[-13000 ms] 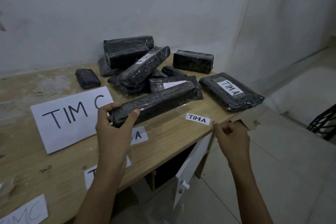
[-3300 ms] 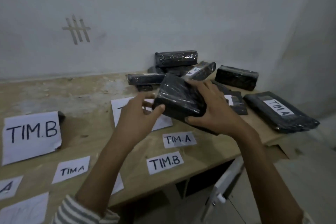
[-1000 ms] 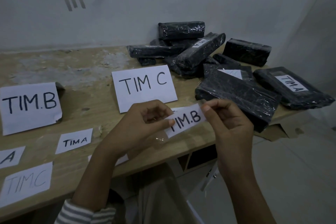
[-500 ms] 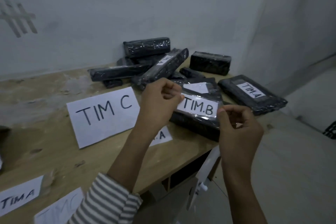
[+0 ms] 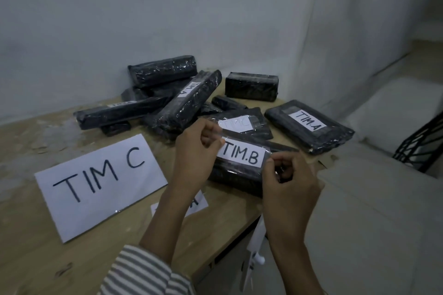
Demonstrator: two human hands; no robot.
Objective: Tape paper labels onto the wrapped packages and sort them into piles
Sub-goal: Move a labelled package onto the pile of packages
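Note:
A white paper label reading TIM.B (image 5: 242, 155), backed by clear tape, is stretched between my two hands just above a black wrapped package (image 5: 236, 178) near the table's front right edge. My left hand (image 5: 195, 153) pinches the label's left end. My right hand (image 5: 287, 179) pinches its right end. Whether the label touches the package I cannot tell. Behind it lies a package with a faint TIM C label (image 5: 237, 124), and to the right a flat package labelled TIM.A (image 5: 309, 124).
A heap of several black wrapped packages (image 5: 182, 100) lies at the back against the wall. A big TIM C sheet (image 5: 100, 179) lies on the wooden table (image 5: 31, 258). A small paper label (image 5: 199, 202) lies partly hidden under my left forearm. The table's edge drops off at right.
Both hands carried the TIM.B label from in front of me to just over the black package. The camera turned right, so the TIM.B sheet and the small labels at left left the view.

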